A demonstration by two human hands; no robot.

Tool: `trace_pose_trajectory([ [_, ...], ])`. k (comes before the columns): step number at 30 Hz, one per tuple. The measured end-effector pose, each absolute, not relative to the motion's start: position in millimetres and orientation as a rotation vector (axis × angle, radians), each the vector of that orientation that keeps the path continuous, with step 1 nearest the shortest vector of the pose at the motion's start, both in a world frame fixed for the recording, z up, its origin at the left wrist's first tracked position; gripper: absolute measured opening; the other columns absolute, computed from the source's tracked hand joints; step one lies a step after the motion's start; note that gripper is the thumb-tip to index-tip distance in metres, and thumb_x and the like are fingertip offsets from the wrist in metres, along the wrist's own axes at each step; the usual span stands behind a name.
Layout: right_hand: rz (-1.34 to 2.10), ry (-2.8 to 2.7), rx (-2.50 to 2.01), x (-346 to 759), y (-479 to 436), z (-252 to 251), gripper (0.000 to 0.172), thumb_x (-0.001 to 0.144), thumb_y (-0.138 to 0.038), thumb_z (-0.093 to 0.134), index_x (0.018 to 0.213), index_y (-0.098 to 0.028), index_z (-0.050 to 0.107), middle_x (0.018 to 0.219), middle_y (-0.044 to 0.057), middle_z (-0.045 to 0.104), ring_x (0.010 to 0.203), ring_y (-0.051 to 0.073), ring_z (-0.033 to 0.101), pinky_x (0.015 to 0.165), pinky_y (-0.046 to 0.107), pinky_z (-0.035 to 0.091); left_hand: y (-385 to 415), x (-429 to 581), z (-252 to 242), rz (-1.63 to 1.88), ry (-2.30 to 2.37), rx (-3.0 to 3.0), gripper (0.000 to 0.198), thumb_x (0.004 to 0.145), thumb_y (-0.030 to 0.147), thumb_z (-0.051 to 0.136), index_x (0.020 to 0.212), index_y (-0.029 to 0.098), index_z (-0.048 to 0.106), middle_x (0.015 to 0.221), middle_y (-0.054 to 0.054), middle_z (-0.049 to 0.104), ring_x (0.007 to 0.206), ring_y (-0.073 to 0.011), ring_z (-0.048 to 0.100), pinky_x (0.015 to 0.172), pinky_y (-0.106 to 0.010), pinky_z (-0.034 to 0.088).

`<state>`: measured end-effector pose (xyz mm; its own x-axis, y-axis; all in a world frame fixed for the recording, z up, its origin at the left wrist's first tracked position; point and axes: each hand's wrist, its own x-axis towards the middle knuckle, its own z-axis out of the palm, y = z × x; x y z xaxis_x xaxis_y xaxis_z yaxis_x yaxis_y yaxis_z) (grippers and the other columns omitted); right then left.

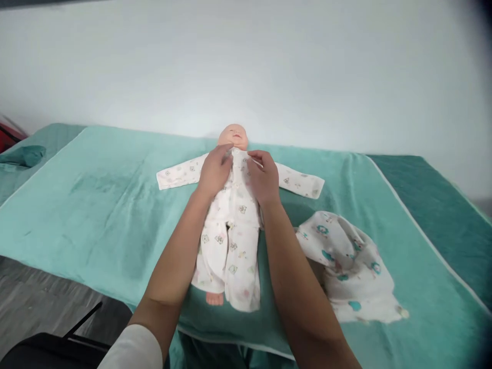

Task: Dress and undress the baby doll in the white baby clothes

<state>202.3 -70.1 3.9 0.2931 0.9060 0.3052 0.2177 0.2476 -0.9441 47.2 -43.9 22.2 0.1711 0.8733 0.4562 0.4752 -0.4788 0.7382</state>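
Note:
A baby doll (233,135) lies on its back, with its head toward the wall. White printed baby clothes (242,207) cover it, sleeves spread to both sides and the legs toward me; one bare foot shows below. At the upper chest, just under the doll's neck, my left hand (215,171) has curled fingers on the left side of the clothes' front. Opposite it, my right hand (265,177) has bent fingers on the right side near the collar. My fingertips are partly hidden, but both hands appear to pinch the fabric.
A crumpled white cloth with teal prints (346,266) lies right of the doll, beside my right forearm. Green cloth (115,205) covers the table, whose far side meets a white wall (246,66). A black object (49,351) is at the lower left.

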Motion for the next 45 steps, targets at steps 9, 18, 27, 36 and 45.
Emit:
trace_pose_trajectory([
  [9, 0.646, -1.452, -1.162, 208, -66, -8, 0.026, 0.095, -0.034, 0.057, 0.117, -0.026, 0.069, 0.137, 0.006, 0.069, 0.135, 0.024, 0.057, 0.122, 0.049, 0.039, -44, 46, 16, 1.082, 1.387, 2.12, 0.043, 0.105, 0.027, 0.043, 0.139, 0.016, 0.068, 0.151, -0.01, 0.064, 0.143, -0.0249, 0.055, 0.126, -0.046, 0.041],
  [18, 0.71, -1.489, -1.195, 207, -66, -7, 0.035, 0.096, -0.038, 0.061, 0.128, -0.028, 0.07, 0.152, 0.006, 0.061, 0.147, 0.025, 0.049, 0.127, 0.052, 0.035, -44, 44, 12, 1.093, 1.39, 2.116, 0.041, 0.106, 0.029, 0.044, 0.139, 0.017, 0.066, 0.153, -0.011, 0.062, 0.146, -0.0257, 0.053, 0.128, -0.046, 0.039],
  [27, 0.661, -1.577, -1.202, 210, -66, -10, 0.042, 0.1, -0.051, 0.058, 0.135, -0.03, 0.068, 0.158, 0.006, 0.057, 0.151, 0.027, 0.045, 0.13, 0.054, 0.031, -45, 45, 17, 1.057, 1.384, 2.089, 0.042, 0.105, 0.027, 0.042, 0.14, 0.024, 0.066, 0.155, -0.007, 0.061, 0.148, -0.0243, 0.051, 0.128, -0.046, 0.038],
  [36, 0.699, -1.526, -1.229, 209, -66, -10, 0.048, 0.097, -0.052, 0.063, 0.14, -0.032, 0.064, 0.155, 0.006, 0.059, 0.15, 0.029, 0.047, 0.127, 0.057, 0.036, -48, 47, 23, 1.057, 1.376, 2.065, 0.037, 0.104, 0.024, 0.043, 0.132, 0.027, 0.068, 0.149, -0.005, 0.064, 0.145, -0.0243, 0.053, 0.126, -0.047, 0.04],
  [45, 0.688, -1.511, -1.199, 209, -65, -10, 0.043, 0.096, -0.043, 0.064, 0.138, -0.031, 0.065, 0.152, 0.005, 0.062, 0.148, 0.028, 0.048, 0.127, 0.055, 0.036, -47, 49, 22, 1.085, 1.395, 2.042, 0.033, 0.103, 0.023, 0.046, 0.12, 0.026, 0.074, 0.147, -0.006, 0.065, 0.144, -0.0255, 0.055, 0.124, -0.047, 0.041],
])
